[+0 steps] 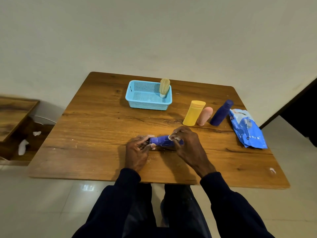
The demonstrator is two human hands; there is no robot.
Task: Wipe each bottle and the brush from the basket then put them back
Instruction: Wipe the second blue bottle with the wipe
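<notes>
since both hands meet on the purple bottle (162,140), reads as the wiping step for that one. holds it crosswise near the middle of the tabletop's (96,121) near edge, long axis running left to right, roughly parallel to that edge. cannot tell whether resting on the wood or lifted just clear of it. grips the bottle's left end with the left hand (139,148), fingers curled round it. lays the right hand (186,143) over the right half, fingers bent and pinching a small white wipe (173,137) against the plastic. probably calls for strokes along that left-right axis, right hand sliding while the left steadies. finds the blue basket (149,105) almost straight ahead of the bottle, well apart, toward the far edge; puts both hands about equally near it, the left perhaps slightly nearer. shows the brush (164,87) upright in the basket's far right corner, so likely leaves the basket's left part as the easier spot for the return, with the bottle turned or tipped to fit. places a yellow bottle (193,113), a pink bottle (205,116) and a dark blue bottle (222,112) in a row to the right of the basket, the first two touching or nearly so, with a blue wipes pack (247,129) just beyond them by the right edge. gives no sign of which of those three are already wiped.
</notes>
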